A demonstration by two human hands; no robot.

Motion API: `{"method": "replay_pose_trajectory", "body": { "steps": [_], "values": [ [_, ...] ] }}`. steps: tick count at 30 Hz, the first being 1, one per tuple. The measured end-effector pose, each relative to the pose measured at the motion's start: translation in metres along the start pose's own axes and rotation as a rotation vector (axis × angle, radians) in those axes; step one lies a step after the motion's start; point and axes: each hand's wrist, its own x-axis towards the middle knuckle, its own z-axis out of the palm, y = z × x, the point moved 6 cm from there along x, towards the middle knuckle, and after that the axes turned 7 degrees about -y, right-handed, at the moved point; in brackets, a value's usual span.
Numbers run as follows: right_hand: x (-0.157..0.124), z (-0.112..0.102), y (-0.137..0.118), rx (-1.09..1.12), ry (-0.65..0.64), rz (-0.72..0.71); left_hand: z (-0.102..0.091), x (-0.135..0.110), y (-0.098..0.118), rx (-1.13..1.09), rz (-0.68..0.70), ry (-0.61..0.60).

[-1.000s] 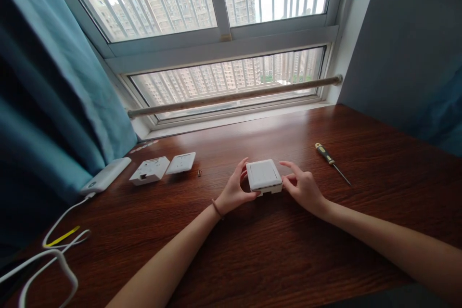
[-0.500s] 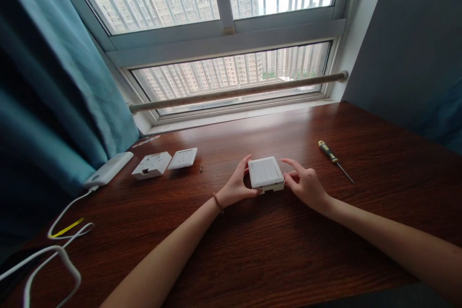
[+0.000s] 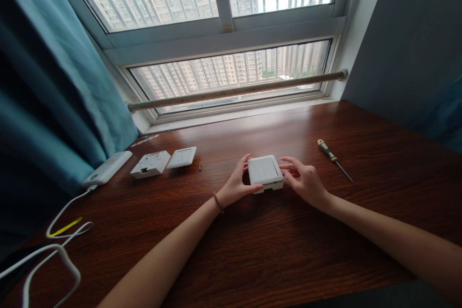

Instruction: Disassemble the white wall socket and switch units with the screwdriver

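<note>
A square white wall switch (image 3: 264,172) lies on the dark wooden table (image 3: 274,245), held from both sides. My left hand (image 3: 234,185) grips its left edge, thumb at the near corner and fingers curled round the far side. My right hand (image 3: 305,182) holds the right edge, fingertips resting on the top face. A yellow-and-black handled screwdriver (image 3: 333,159) lies on the table to the right of my right hand, untouched.
At the left lie a white socket base (image 3: 150,164), a white socket faceplate (image 3: 181,157), a small screw (image 3: 199,168) and a white power bank (image 3: 106,168) with white cables (image 3: 54,245). A blue curtain hangs at the left; a barred window lies behind.
My right hand's fingers have closed in onto the switch's top right edge. The switch and my left hand have hardly moved; the view shifted slightly.
</note>
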Motion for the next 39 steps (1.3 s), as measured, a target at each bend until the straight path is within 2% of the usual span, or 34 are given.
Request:
{"method": "replay_pose_trajectory", "body": {
  "steps": [12,16,18,20,23,27,35,39],
  "values": [
    [0.000,0.000,0.002,-0.009,-0.001,-0.016,0.002,-0.001,0.007,0.001,0.025,0.028],
    [0.000,0.000,0.002,-0.048,0.006,-0.040,-0.005,-0.003,0.007,0.080,0.048,0.135],
    [0.000,-0.003,-0.005,-0.134,0.047,-0.125,-0.010,-0.005,0.009,0.163,0.061,0.205],
    [-0.002,-0.005,-0.017,-0.243,0.081,-0.271,-0.012,-0.008,0.013,0.255,0.081,0.252],
    [-0.006,-0.004,-0.033,-0.364,0.062,-0.478,-0.010,-0.010,0.024,0.408,0.152,0.268],
    [-0.011,-0.003,-0.040,-0.456,0.042,-0.596,-0.004,-0.014,0.038,0.547,0.254,0.298],
    [-0.011,0.003,-0.038,-0.513,-0.068,-0.664,0.001,-0.014,0.043,0.522,0.296,0.254],
    [0.005,-0.013,-0.023,-0.452,-0.018,-0.539,0.002,-0.011,0.037,0.538,0.255,0.250]
  ]
}}
